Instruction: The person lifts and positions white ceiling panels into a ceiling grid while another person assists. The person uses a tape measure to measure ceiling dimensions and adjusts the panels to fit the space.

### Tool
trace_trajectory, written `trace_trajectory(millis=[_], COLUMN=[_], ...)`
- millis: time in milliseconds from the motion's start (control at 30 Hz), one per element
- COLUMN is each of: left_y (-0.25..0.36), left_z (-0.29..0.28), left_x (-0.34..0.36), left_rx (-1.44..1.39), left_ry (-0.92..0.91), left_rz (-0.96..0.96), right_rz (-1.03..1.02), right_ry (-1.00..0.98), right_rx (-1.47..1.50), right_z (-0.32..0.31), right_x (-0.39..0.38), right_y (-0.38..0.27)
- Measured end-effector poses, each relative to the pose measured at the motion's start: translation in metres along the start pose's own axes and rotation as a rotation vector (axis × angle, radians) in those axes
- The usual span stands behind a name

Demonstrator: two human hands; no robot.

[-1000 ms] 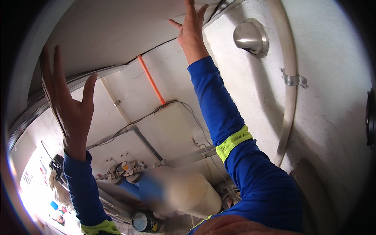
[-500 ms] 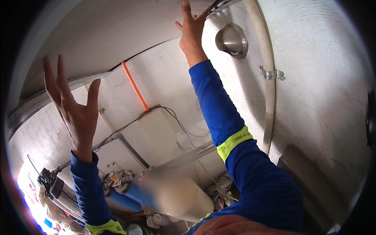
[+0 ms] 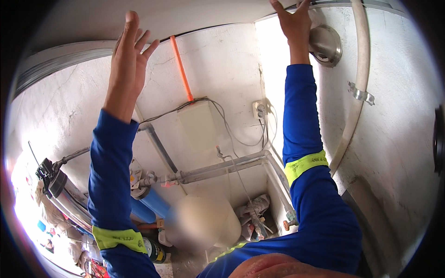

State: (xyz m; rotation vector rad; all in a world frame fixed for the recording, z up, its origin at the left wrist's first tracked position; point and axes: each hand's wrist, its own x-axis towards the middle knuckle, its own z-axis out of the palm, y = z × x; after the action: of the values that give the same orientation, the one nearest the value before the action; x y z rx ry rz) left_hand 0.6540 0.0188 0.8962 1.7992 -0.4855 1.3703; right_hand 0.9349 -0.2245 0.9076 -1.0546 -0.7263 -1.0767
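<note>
turned more edge-on since half a second ago, the left hand (image 3: pixel 129 69) is now raised at ten o'clock; the right hand (image 3: pixel 297 28) has been shifted toward three, to one o'clock. both are held open, the right partly cropped. pale overhead panel (image 3: pixel 199 18) is spread across twelve; contact cannot be told. just past six, a rounded tank (image 3: pixel 227 220) is seen, partly blurred. beside the right hand, a metal vent hood (image 3: pixel 325 41) is mounted. at eleven, an orange tube (image 3: pixel 181 69) is fixed.
</note>
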Motion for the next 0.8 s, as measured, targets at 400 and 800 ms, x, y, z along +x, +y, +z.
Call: trace_trajectory(millis=[400, 800], left_y=[-0.068, -0.064], left_z=[0.020, -0.025], left_x=[0.068, 0.070], left_rx=[-0.641, -0.353], left_ry=[-0.059, 0.294], left_rz=[-0.022, -0.044], right_rz=[0.157, 0.283], right_ry=[-0.027, -0.165], right_rx=[0.487, 0.767], right_z=[0.024, 0.054], right_x=[0.015, 0.002], right_y=[-0.008, 0.008])
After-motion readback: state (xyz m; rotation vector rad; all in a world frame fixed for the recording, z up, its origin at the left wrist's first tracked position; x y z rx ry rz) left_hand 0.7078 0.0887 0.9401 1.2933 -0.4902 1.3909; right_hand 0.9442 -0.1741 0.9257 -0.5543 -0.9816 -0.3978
